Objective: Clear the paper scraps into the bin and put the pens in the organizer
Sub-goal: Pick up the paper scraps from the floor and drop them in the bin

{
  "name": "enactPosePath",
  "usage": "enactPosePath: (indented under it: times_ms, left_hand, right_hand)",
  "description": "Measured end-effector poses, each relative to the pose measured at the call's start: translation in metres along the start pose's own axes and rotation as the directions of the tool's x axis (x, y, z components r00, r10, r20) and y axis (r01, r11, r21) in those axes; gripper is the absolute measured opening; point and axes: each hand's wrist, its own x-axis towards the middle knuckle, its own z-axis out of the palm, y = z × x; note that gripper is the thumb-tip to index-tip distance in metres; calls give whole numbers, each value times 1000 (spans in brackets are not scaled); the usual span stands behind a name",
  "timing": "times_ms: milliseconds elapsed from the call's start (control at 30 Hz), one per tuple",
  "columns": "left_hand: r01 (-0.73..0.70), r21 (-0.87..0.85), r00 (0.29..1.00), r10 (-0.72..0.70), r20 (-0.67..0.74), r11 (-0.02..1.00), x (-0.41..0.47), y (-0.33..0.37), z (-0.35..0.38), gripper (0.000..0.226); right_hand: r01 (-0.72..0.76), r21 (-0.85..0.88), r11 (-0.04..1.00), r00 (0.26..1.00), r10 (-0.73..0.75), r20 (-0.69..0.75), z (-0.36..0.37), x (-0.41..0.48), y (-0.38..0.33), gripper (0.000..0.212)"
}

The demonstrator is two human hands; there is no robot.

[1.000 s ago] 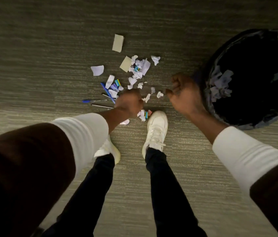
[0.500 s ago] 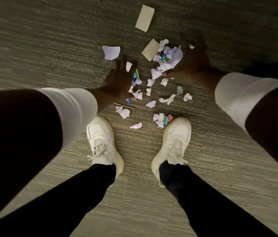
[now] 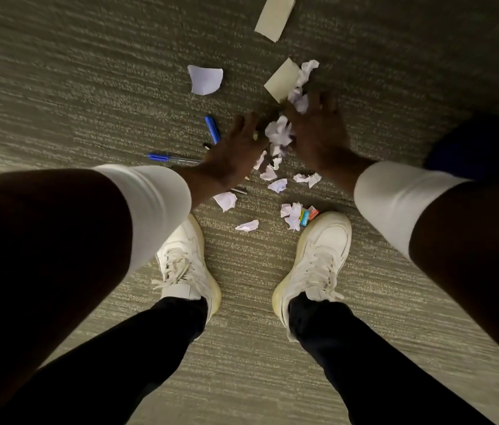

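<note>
Near: small torn white paper scraps (image 3: 277, 184) and a coloured scrap cluster (image 3: 300, 214) lie on the grey carpet floor (image 3: 242, 271) by my white sneakers (image 3: 318, 256).
Grip: left hand (image 3: 236, 154) and right hand (image 3: 318, 133) spread apart, cupping a crumpled white paper wad (image 3: 278, 131) between them.
Far: blue plastic pens (image 3: 213, 128) just beside my left hand.
Risk: I'd guess loose bits spill out mid-lift.

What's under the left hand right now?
The left hand lies over the clear pen, whose blue cap pokes out, and a dark pen tip. Anything else beneath is hidden.

2 white sneakers (image 3: 315, 262) on grey carpet (image 3: 88, 87); small colourful item (image 3: 307, 216), perhaps erasers.
</note>
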Motion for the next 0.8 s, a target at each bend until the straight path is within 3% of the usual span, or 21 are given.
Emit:
enactPosePath:
  times_ms: [100,400,533,633,800]
  left_hand:
    - [-26,-40,1000,27,9,999,2,-3,-4,57]
    - [77,-215,997,-75,18,974,-16,14,-30,45]
    - [148,-358,988,-149,24,922,-36,41,-57,42]
    - [157,-470,984,-180,-5,869,-56,64,-84,34]
    - [182,-587,972,-235,-14,789,-80,108,-138,20]
  right_hand:
    - [25,7,1000,999,-25,-35,8,-5,-4,47]
    - [-61,316,947,979,118,-163,6,-50,7,25]
    - [-184,512,839,950,285,-125,-12,-90,9,22]
    - [-249,590,768,914,388,-120,-33,-127,11,25]
    - [-316,676,666,857,506,-98,-66,-195,16,12]
